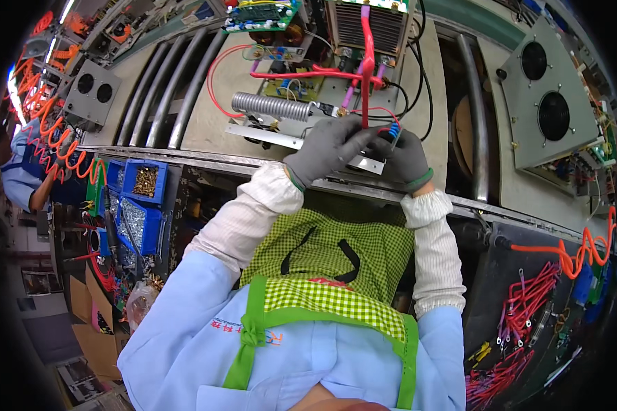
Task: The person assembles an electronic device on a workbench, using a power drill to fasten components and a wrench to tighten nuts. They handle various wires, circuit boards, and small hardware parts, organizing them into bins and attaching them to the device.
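Both my hands wear grey gloves and meet at the near edge of an open electrical assembly. My left hand (328,149) has its fingers closed where the lower end of a thick red cable (367,68) comes down. My right hand (403,159) is bent in close beside it, fingers curled; what it grips is hidden. A small blue part (394,129) with a thin red wire shows at its fingertips. Left of the hands lie a ribbed silver coil (271,106) and a pale metal strip (264,135). Behind stands a finned heat sink (369,33), with a green circuit board (259,15) to its left.
Metal rollers (186,89) flank the work board. A grey box with two fans (554,103) stands right, a similar fan box (92,94) far left. Blue bins (141,222) hold small hardware. Red cables (528,301) lie lower right. Another person's sleeve (22,181) shows far left.
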`<state>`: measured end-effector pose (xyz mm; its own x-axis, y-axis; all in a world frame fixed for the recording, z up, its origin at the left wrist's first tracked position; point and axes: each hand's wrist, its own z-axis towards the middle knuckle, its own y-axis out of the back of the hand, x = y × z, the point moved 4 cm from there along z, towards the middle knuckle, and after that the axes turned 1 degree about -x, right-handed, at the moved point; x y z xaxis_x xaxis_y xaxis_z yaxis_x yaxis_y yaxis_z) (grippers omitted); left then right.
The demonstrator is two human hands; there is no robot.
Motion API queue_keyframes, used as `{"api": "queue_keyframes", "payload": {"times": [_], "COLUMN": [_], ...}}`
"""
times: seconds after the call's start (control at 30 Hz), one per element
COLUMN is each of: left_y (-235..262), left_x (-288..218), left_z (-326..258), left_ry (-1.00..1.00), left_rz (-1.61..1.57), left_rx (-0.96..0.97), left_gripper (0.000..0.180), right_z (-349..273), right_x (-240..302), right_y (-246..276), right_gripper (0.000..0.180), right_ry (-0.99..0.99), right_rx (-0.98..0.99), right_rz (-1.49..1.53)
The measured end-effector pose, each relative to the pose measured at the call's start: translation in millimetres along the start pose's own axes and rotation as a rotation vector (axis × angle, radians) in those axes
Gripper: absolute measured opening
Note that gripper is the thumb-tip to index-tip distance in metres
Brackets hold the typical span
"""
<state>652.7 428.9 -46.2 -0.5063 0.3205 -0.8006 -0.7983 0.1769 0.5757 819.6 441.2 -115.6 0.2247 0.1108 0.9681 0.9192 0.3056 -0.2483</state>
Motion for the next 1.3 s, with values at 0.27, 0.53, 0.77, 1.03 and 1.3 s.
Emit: {"api": "queue_keyframes", "payload": {"times": [0.27, 0.53, 0.77, 1.03, 1.3], "left_y": [-8, -17, -23, -27, -31], "left_x": [3, -2, -4, -14, -2], "left_z": [3, 3, 7, 9, 11], "left_ry": [-0.199, -0.281, -0.322, -0.302, -0.344], "left_rz": [0.042, 0.117, 0.097, 0.102, 0.131], "left_rx": [0.031, -0.047, -0.018, -0.003, -0.014], "left_gripper": [0.026, 0.022, 0.028, 0.027, 0.027], "right_z": [-2, -6, -8, -12, -14], "right_x": [-2, -7, -5, -8, -3], "right_y": [8, 22, 25, 30, 35], "right_gripper": [0.026, 0.026, 0.02, 0.019, 0.022], "right_ry": [-0.072, 0.011, 0.043, 0.046, 0.009], "right_rx": [0.01, 0.022, 0.068, 0.004, 0.099], "right_rz": [0.06, -0.03, -0.024, 0.018, -0.165]}}
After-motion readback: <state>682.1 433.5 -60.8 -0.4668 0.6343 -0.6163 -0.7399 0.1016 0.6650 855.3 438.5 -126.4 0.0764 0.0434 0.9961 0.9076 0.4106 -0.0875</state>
